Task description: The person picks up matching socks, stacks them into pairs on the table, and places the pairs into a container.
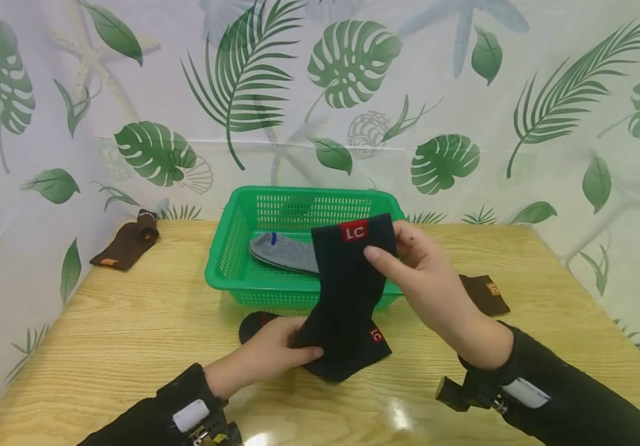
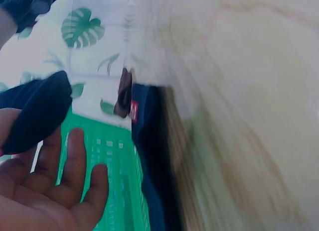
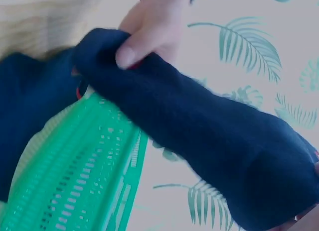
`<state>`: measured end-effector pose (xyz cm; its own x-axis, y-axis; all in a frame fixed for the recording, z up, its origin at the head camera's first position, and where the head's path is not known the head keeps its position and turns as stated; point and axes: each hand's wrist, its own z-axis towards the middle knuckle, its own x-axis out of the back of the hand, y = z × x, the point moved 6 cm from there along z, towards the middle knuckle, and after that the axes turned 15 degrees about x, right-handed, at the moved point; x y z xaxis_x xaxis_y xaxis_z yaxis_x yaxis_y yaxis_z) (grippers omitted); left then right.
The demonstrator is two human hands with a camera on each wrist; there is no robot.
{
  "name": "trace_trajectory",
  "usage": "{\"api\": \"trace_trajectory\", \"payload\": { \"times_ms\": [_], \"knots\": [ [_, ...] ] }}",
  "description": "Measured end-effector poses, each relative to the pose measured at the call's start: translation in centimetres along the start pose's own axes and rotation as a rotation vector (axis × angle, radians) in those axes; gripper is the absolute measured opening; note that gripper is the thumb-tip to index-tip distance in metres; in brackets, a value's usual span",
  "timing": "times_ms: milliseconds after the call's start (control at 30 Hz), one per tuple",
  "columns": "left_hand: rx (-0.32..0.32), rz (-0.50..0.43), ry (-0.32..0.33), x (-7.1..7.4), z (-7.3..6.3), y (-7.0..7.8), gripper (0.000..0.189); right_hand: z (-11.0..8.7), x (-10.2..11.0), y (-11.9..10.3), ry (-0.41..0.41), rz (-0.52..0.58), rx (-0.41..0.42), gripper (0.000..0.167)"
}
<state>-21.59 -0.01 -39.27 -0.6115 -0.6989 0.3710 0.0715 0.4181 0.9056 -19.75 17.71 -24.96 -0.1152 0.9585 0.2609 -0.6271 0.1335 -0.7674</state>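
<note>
A dark sock with a red label on its cuff is stretched between both hands in front of the basket. My right hand pinches it at the cuff, thumb lying just below the label. Lower down, my left hand grips the toe end with its thumb on top; this hold also shows from across in the right wrist view, at the left hand. Beneath, a second dark sock with a red label lies on the table, partly hidden by the left hand and the held sock.
A green plastic basket stands at the back middle, with a grey sock inside. Brown socks lie on the wooden table: one at the far left, another right of the basket. A leaf-print cloth hangs behind.
</note>
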Motion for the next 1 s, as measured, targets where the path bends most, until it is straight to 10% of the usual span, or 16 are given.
{"api": "trace_trajectory", "payload": {
  "times_ms": [467,733,1000],
  "knots": [
    [0.043,-0.500,0.177,8.2,-4.5,0.8,0.016,-1.7,5.0,3.9,0.183,0.385,-0.152,0.014],
    [-0.110,-0.696,0.024,8.9,-5.6,2.1,0.028,-4.0,5.7,5.2,0.124,0.429,-0.269,0.019],
    [-0.056,-0.683,0.033,9.2,-5.3,1.7,0.028,-4.9,5.4,5.7,0.079,0.453,-0.323,0.019]
  ]
}}
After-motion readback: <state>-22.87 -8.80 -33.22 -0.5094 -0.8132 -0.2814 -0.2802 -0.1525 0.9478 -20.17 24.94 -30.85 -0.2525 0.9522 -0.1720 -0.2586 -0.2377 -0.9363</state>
